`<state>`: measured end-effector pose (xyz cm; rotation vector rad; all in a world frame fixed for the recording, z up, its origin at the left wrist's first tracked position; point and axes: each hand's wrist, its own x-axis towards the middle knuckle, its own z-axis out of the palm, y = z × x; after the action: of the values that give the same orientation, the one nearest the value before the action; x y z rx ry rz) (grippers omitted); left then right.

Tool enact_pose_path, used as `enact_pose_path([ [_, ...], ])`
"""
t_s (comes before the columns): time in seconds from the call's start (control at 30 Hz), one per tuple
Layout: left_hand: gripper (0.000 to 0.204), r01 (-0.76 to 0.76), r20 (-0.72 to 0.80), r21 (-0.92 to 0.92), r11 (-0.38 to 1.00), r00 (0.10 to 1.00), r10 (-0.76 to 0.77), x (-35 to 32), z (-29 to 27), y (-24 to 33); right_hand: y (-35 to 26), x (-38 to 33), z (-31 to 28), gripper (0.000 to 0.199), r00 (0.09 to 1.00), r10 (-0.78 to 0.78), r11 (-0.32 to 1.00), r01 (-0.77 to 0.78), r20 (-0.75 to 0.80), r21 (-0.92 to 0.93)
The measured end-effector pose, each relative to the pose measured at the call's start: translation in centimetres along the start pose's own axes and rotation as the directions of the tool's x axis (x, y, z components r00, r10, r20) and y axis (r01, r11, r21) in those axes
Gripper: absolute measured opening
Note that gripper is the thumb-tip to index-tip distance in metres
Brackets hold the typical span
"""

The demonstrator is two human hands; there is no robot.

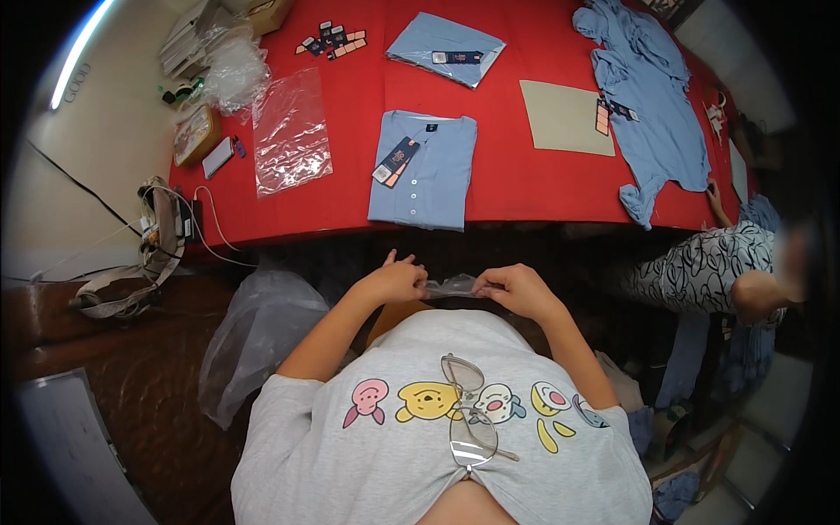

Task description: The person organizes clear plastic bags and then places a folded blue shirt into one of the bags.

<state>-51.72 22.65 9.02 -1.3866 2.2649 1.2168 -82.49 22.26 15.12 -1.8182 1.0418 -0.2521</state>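
Observation:
Between my two hands a clear plastic bag (451,286) is stretched, just below the table's front edge and close to my body. My left hand (398,280) pinches one end of it, with some fingers raised. The other end is gripped by the fingertips of my right hand (516,290). On the table ahead lies a folded light-blue shirt (442,171), buttons up, with a dark hang tag (396,162) on its chest. Farther back, another folded blue shirt (437,39) sits inside a clear bag with a tag on it.
A red cloth (350,197) covers the table. On it are a flat clear bag (293,131), several tags (332,37), a beige card (567,118) and an unfolded blue shirt (652,114). Piled plastic (236,74) stands at far left. Another person (709,262) is at the right.

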Motion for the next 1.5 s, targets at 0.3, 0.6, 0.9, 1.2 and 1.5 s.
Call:
enact_pose_path([
  [0.3,0.028,-0.208,-0.404,-0.130,0.969,0.904,0.140,4.8,-12.9,-1.5,1.2,2.3,4.0,0.014,0.998,-0.031,0.991,0.023,-0.061,-0.133],
  [0.6,0.052,0.269,-0.759,0.265,0.926,0.651,0.028,17.5,-19.4,-11.7,0.5,1.4,4.6,0.013,0.995,0.100,0.986,-0.101,0.012,0.136],
  [0.9,0.058,0.239,-0.695,0.179,0.955,0.717,-0.049,13.8,-17.1,-8.0,4.5,0.6,6.1,0.012,0.989,0.126,0.935,-0.092,-0.081,0.343],
  [1.2,0.061,-0.200,-0.156,-0.508,0.838,0.978,0.139,2.8,-3.8,2.9,6.9,4.2,3.9,0.010,0.980,0.195,0.819,-0.135,-0.048,0.558],
  [1.5,0.020,-0.074,-0.128,-0.641,0.764,0.992,-0.011,1.5,4.9,-1.7,6.3,4.6,1.9,0.016,0.990,0.134,0.990,-0.135,0.038,0.043],
])
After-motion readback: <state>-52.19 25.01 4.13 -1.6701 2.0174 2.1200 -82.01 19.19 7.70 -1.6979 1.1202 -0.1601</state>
